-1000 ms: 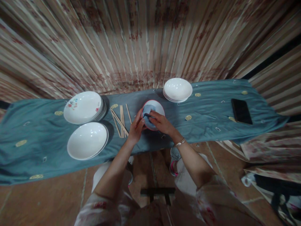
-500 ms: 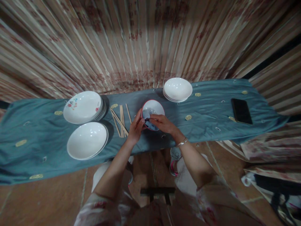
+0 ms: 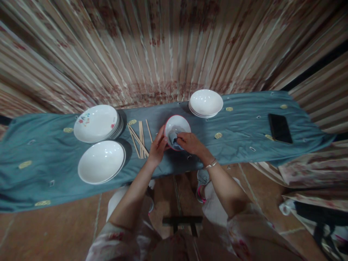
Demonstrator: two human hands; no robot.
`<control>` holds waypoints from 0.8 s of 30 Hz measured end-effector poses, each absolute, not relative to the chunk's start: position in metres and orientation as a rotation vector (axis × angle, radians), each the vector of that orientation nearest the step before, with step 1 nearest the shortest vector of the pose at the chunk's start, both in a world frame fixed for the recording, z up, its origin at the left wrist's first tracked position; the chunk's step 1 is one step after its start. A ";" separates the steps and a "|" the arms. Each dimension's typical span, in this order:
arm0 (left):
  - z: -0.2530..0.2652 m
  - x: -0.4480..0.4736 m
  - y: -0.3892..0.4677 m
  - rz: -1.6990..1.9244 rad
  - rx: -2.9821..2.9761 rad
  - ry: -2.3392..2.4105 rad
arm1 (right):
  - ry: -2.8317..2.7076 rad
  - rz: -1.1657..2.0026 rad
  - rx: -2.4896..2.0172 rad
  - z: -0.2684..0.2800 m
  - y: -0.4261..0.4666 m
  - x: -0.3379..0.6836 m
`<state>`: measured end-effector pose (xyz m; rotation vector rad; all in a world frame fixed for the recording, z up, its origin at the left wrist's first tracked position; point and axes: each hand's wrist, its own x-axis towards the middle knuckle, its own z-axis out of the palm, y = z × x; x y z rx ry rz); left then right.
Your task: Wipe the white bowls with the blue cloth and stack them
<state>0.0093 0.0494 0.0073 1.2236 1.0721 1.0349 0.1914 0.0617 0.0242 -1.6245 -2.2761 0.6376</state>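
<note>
A small white bowl with a red rim (image 3: 178,121) is tilted over the near middle of the table. My left hand (image 3: 158,145) grips its left edge, thumb on the near side of the rim. Inside the bowl lies a bunched grey-blue cloth (image 3: 173,137). My right hand (image 3: 190,142) pinches that cloth with closed fingers. Several wooden chopsticks (image 3: 141,139) lie just left of my left hand, some of them crossed.
On the left stand stacked plates with a floral print (image 3: 96,123) and, nearer, stacked white bowls (image 3: 100,162). More white bowls (image 3: 206,102) are stacked at the back. A black phone or tablet (image 3: 280,128) lies right on the blue-green tablecloth (image 3: 239,127). Curtains hang behind.
My right hand has shifted slightly within the bowl, and the cloth is now bunched up under its fingers instead of spread over the inner wall. My left hand keeps its hold.
</note>
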 end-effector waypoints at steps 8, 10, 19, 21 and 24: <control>0.013 0.011 0.048 1.059 1.162 1.082 | -2.275 0.388 -1.660 0.010 0.059 0.191; 0.012 0.010 0.048 1.059 1.161 1.078 | -2.268 0.364 -1.657 0.008 0.059 0.191; 0.013 0.011 0.048 1.063 1.151 1.089 | -2.227 0.418 -1.678 0.010 0.060 0.189; 0.013 0.012 0.048 1.059 1.158 1.096 | -2.235 0.423 -1.641 0.010 0.061 0.189; 0.013 0.011 0.048 1.048 1.161 1.111 | -2.222 0.432 -1.577 0.010 0.061 0.189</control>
